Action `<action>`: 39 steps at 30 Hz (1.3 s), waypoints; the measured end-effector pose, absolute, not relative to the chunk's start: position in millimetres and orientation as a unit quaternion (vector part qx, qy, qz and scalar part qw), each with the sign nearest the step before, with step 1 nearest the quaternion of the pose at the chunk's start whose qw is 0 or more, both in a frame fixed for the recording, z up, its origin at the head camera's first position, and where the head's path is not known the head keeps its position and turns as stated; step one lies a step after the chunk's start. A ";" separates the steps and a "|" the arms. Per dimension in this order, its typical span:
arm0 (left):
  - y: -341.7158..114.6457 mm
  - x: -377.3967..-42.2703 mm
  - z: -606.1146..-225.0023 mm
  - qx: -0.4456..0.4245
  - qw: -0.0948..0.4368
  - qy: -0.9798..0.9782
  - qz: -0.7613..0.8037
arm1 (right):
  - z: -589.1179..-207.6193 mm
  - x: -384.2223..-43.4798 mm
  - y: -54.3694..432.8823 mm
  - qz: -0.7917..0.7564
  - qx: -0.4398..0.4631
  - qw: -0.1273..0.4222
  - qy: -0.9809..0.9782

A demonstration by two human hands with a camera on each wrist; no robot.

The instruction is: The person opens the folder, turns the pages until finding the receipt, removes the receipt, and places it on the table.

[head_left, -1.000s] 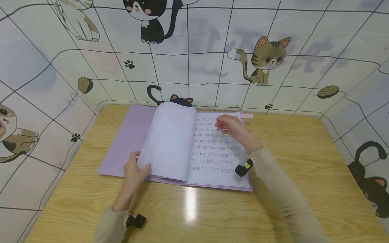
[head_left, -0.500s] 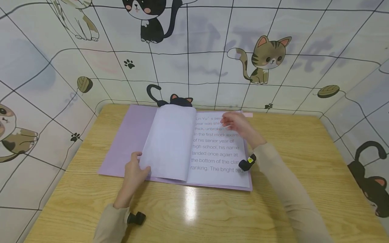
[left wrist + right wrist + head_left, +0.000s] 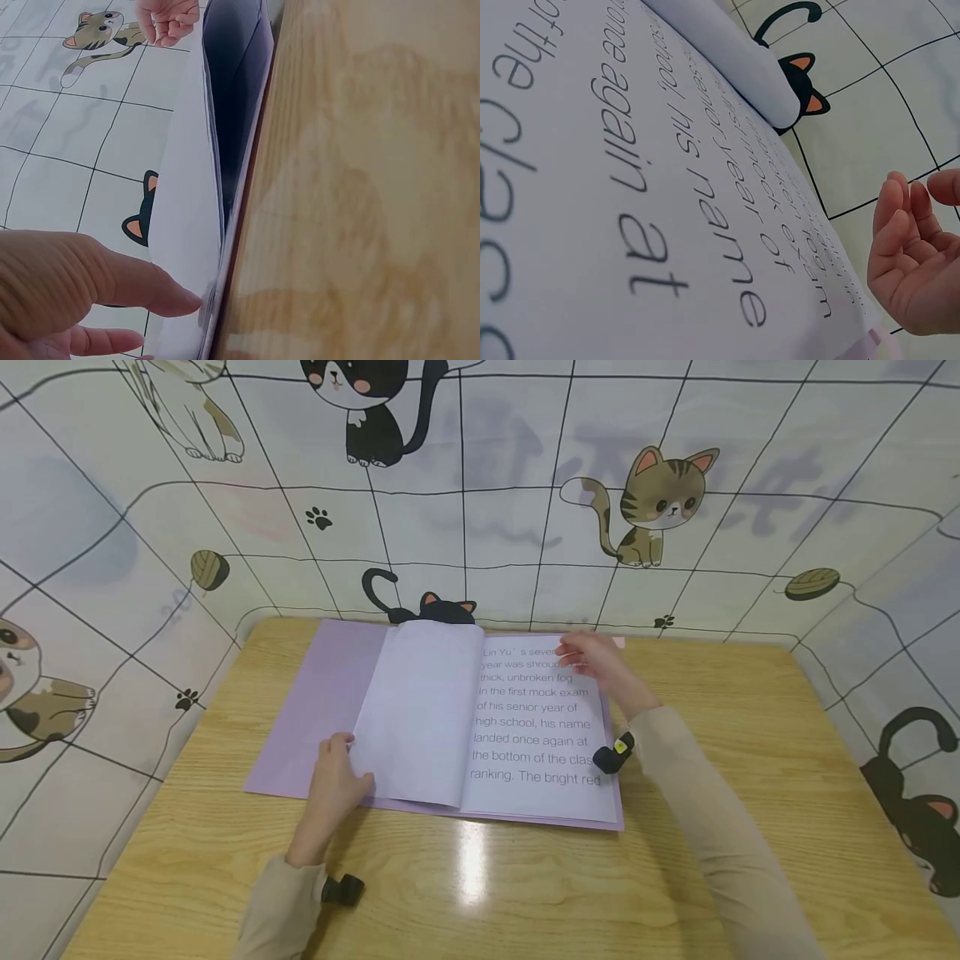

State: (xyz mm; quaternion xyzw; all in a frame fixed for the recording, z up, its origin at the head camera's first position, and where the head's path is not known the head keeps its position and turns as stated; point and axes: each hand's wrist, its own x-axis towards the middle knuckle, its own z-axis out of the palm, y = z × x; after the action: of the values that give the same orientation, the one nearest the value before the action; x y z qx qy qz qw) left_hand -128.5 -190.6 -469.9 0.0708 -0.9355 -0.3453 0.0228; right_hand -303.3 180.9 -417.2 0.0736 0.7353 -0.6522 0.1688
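A book with a purple cover lies open on the table. Its left page is blank and bows up from the cover; the right page carries large printed English text. At the lower left corner of the blank page is my left hand, thumb pressing on the paper, other fingers by the outer edge. In the left wrist view the thumb touches the page near its bottom edge. Above the top right of the text hovers my right hand, fingers loosely bent and holding nothing, covering some line ends.
The wooden table extends on both sides and in front of the book. A wall with cat drawings and grid lines stands close behind. A pink tab sticks out past the right page. Each wrist wears a small black camera.
My right hand has drifted right and slightly up over the text, uncovering more words. The blank page has sunk a little at its top. The left hand has stayed nearly in place.
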 end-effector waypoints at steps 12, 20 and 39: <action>-187.6 -132.9 -474.7 0.003 0.033 -0.939 -0.343 | -416.8 -311.2 186.8 -0.664 0.122 0.120 0.728; -193.4 -133.7 -480.9 -0.002 0.032 -0.921 -0.389 | -416.8 -317.1 191.5 -0.631 0.160 0.081 0.755; -193.8 -136.8 -480.6 0.004 0.020 -0.923 -0.384 | -423.7 -324.9 206.0 -0.567 0.158 0.090 0.803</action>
State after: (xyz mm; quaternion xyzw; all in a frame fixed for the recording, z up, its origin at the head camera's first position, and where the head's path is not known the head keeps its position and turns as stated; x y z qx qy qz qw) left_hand -136.8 -193.8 -480.6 0.0041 -0.9233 -0.3836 0.0200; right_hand -324.9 206.0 -423.7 0.1581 0.8034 -0.5669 0.0898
